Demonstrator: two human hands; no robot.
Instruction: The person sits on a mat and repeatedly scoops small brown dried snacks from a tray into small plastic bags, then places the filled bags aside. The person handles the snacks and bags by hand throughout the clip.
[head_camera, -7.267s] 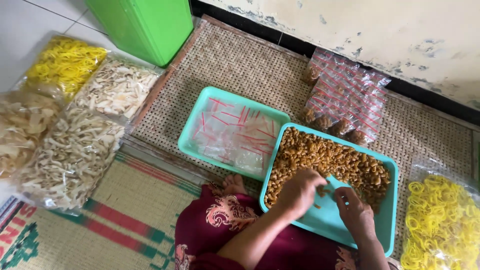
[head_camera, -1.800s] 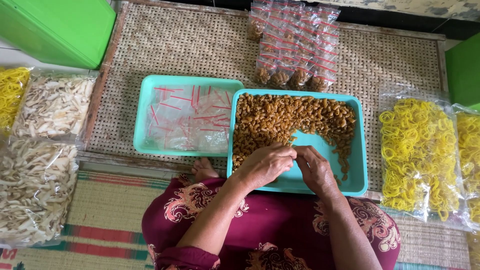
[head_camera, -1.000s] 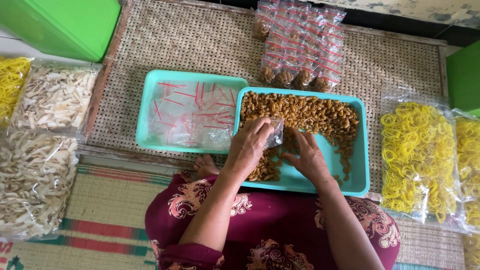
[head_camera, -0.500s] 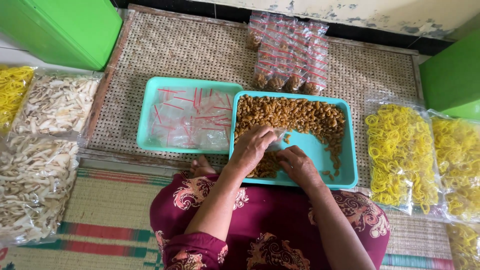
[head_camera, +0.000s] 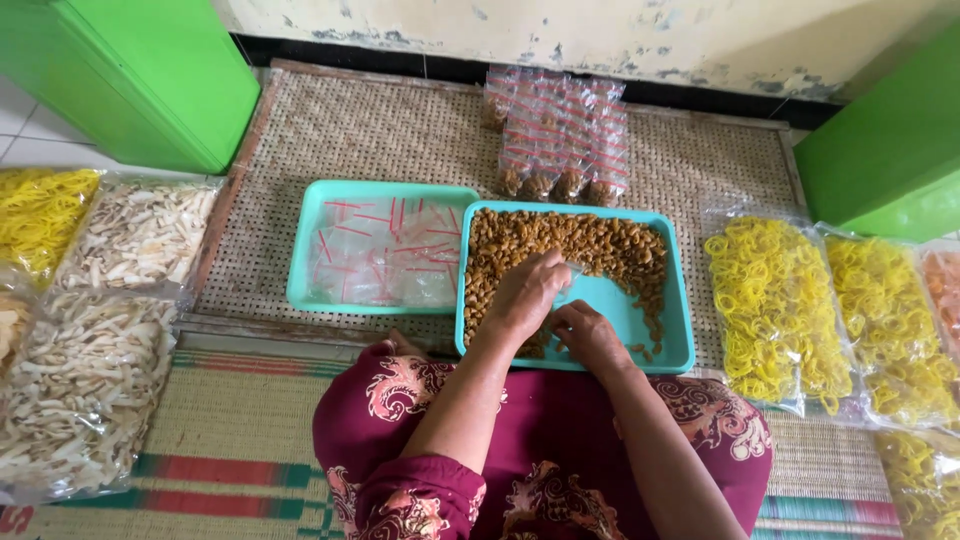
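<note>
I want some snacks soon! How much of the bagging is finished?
Done: a stack of filled little bags lies by the wall. In hand: the left hand and right hand work together in the tray of brown snacks, apparently around a small clear bag. Left: much of that tray is still covered with snacks, and the other tray holds many empty bags.

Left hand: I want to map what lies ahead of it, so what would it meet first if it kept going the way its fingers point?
The left hand points up and right; it would likely first meet the brown snacks heaped in the teal tray.
</note>
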